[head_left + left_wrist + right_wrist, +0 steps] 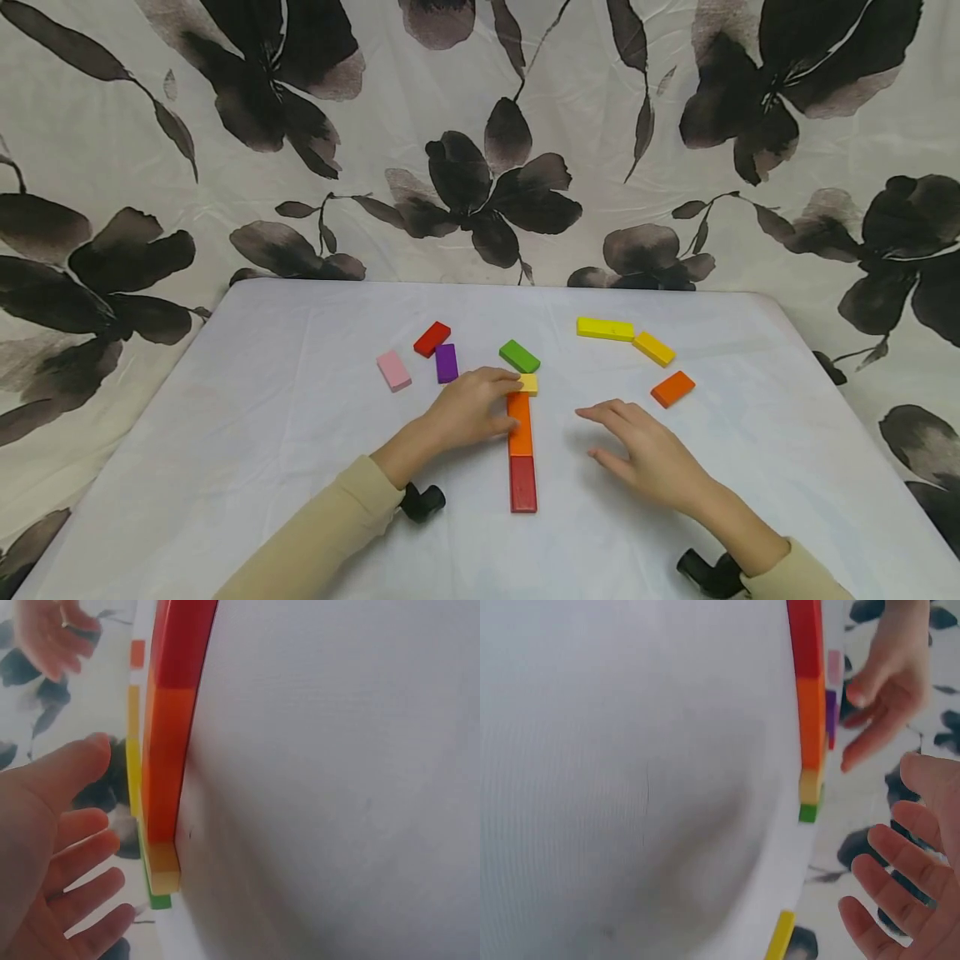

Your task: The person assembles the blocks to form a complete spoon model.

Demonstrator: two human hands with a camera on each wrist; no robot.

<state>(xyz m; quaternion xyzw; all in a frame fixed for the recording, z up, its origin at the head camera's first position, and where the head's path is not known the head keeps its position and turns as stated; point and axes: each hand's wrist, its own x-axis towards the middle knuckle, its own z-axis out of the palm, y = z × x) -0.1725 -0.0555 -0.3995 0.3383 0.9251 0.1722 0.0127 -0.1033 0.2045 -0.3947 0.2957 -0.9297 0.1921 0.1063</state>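
Head view: my left hand [476, 406] is released, its fingers loosely bent and its thumb apart from them, over the far part of a straight row of blocks (the left wrist view shows the fingers spread, with a gap between them and the blocks). The row runs away from me in the middle of the table: a dark red block [523, 485] nearest, then a long orange block [521, 433] touching it end to end, then a small pale yellow block [528, 384] at the far end. Just beyond lies a green block [520, 356], set at a slant. My right hand [645, 450] hovers to the right of the row, also released, fingers loosely extended. Farther left lie a purple block [447, 364], a bright red block [432, 339] and a pink block [393, 371]; to the right, a long bright yellow block [604, 329], a shorter golden block [654, 349] and a short orange block [672, 389]. Beneath everything is a white table [300, 467]; behind it hangs a pale cloth [600, 208] printed with dark flowers.
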